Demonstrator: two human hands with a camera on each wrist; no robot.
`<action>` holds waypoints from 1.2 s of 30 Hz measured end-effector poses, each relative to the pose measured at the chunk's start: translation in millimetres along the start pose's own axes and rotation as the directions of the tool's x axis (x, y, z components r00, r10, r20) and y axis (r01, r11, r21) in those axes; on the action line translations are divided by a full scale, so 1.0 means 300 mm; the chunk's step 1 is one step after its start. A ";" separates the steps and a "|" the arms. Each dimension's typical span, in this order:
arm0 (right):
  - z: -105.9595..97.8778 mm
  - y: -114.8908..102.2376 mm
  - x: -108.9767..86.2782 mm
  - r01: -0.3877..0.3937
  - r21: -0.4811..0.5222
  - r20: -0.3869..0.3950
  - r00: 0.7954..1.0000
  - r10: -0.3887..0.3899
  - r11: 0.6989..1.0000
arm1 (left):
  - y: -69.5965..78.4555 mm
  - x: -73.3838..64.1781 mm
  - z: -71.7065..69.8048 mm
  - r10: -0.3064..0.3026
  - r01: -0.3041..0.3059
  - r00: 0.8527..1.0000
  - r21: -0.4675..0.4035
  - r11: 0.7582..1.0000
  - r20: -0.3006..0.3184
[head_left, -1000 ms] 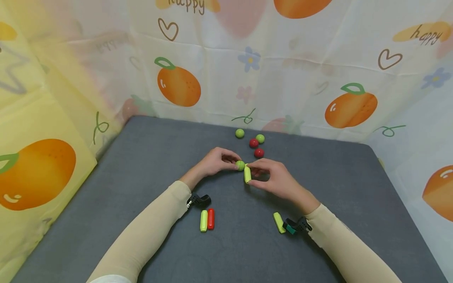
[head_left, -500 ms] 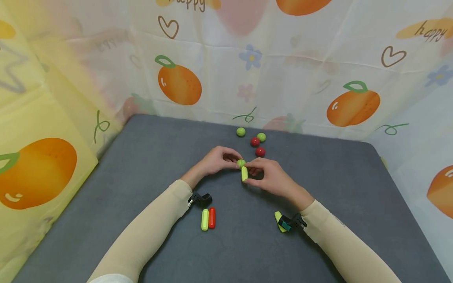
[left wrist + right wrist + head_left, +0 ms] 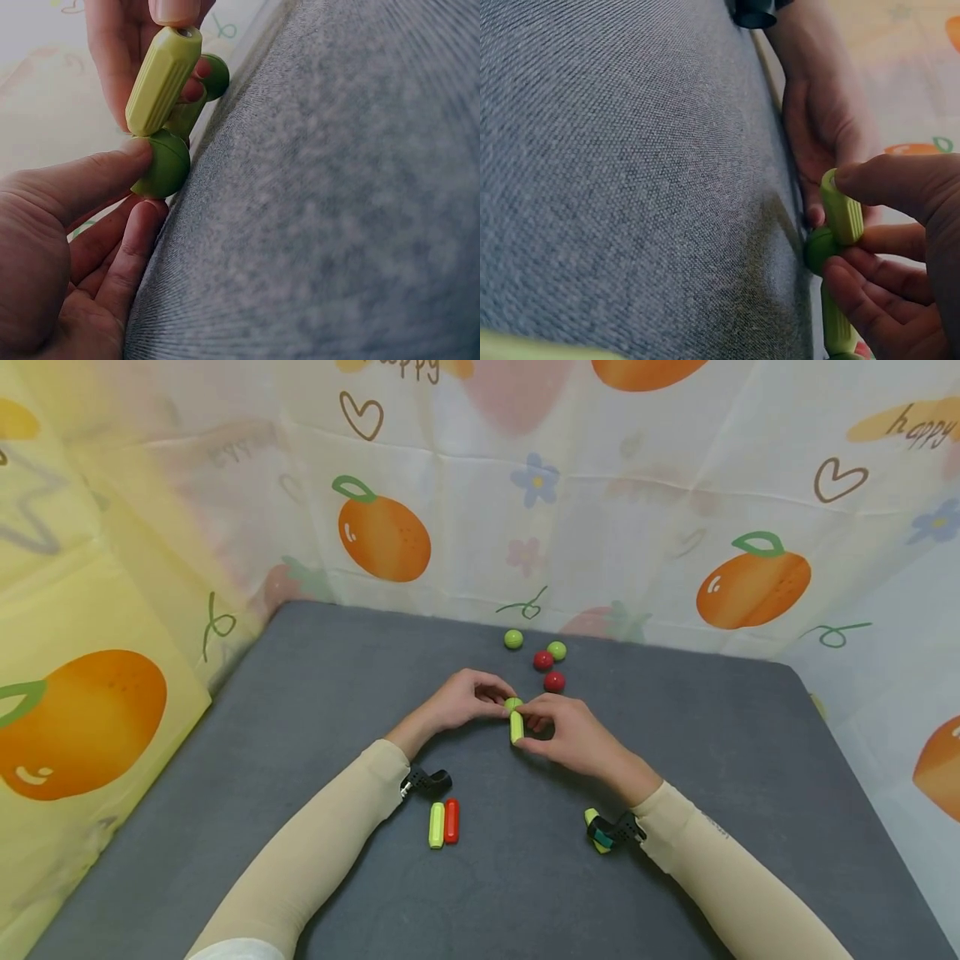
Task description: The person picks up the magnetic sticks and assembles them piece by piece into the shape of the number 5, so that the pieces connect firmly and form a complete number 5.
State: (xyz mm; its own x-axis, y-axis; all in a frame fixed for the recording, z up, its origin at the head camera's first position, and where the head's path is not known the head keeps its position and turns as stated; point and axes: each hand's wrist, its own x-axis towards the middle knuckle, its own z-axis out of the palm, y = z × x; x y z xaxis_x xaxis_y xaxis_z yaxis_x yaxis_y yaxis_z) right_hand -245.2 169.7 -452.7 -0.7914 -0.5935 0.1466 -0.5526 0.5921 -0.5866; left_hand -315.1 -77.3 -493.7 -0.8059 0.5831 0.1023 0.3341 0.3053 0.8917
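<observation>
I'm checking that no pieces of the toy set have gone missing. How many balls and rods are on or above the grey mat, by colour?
Green balls: 3
Red balls: 2
Green rods: 3
Red rods: 1
Total: 9

Both forearms, in beige sleeves, reach forward and angle inward until the hands meet fingertip to fingertip. The left hand (image 3: 457,702) pinches with thumb and forefinger — the right hand (image 3: 573,739) likewise, its other fingers curled beneath.
</observation>
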 end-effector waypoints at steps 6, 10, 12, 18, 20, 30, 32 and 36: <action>-0.002 -0.009 -0.001 0.004 -0.017 -0.001 1.000 -0.004 1.000 | -0.001 0.002 -0.003 0.000 0.000 1.000 0.004 1.000 0.000; 0.003 -0.006 0.000 0.000 -0.016 -0.003 1.000 0.000 1.000 | -0.006 0.003 -0.005 0.002 -0.002 1.000 -0.002 1.000 0.003; 0.006 -0.004 0.000 -0.004 -0.008 -0.004 1.000 0.004 1.000 | -0.008 0.003 -0.007 0.004 -0.004 1.000 -0.004 1.000 0.004; 0.013 0.001 0.001 -0.019 0.009 -0.006 1.000 0.019 1.000 | -0.006 0.001 -0.008 -0.002 0.002 1.000 -0.023 1.000 0.011; 0.013 0.001 0.001 -0.026 0.015 -0.006 1.000 0.027 1.000 | -0.006 0.001 -0.008 -0.006 0.006 1.000 -0.026 1.000 0.012; 0.015 0.004 0.005 -0.029 0.002 -0.003 1.000 0.029 1.000 | -0.003 0.004 -0.004 -0.008 0.008 1.000 -0.007 1.000 0.007; 0.016 0.003 0.005 -0.026 0.002 -0.006 1.000 0.026 1.000 | -0.004 0.006 -0.005 -0.008 0.008 1.000 -0.007 1.000 0.008; 0.016 0.006 0.004 -0.024 0.004 -0.008 1.000 0.024 1.000 | -0.006 0.009 -0.005 -0.007 0.007 1.000 -0.008 1.000 0.014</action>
State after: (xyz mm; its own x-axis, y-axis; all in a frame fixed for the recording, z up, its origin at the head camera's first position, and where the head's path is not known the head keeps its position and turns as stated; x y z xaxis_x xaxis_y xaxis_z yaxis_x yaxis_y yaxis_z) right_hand -245.8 167.4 -457.4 -0.8067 -0.5743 0.1389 -0.5322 0.6040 -0.5933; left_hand -318.6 -77.5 -494.4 -0.8015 0.5911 0.0901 0.3246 0.3036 0.8958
